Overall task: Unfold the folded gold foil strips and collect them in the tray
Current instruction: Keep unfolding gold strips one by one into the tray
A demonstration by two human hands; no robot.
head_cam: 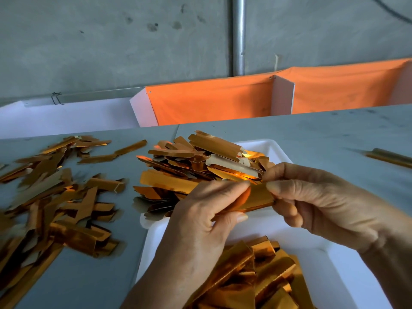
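A grey worktable point(312, 134) fills the view, seen from above by a person working with both bare hands. To the left of the hands, a wide scatter of folded gold foil strips point(55, 197) covers the table; judging by its size, much of the work is left. Directly under and around the hands sits a white tray point(334, 275). Just beyond the fingers, a tall heap of gold strips point(200, 161) rests at the tray's far end and spills over its left rim, and nearer the person, below the wrists, a second batch of opened strips point(252, 279) lies in the tray, so a good share looks done. Held above the tray's middle is a single gold foil strip point(256, 198): the left hand point(207, 221) grips one end between thumb and curled fingers, and the right hand point(316, 201) pinches the other end, apparently mid-unfolding. Far to the right, one stray strip point(390, 156) lies alone.
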